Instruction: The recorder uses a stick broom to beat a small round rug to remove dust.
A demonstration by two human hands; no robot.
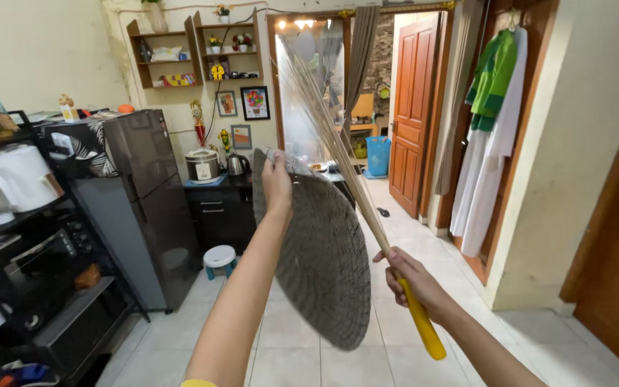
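My left hand [276, 182] grips the top rim of a round, flat woven tray [324, 265], grey-brown, held upright on edge in front of me. My right hand [411, 279] is closed around the yellow handle [424, 326] of a stick broom. Its long thin bristles [324, 122] fan upward and to the left, and they pass just behind the tray's upper right edge. Both arms are stretched forward over a pale tiled floor [395, 358].
A dark fridge [145, 201] and a black shelf rack [30, 287] with appliances line the left wall. A small white stool [220, 258] sits by a low black cabinet [220, 211]. A wooden door [413, 107] stands open ahead; white and green clothes [492, 136] hang at the right.
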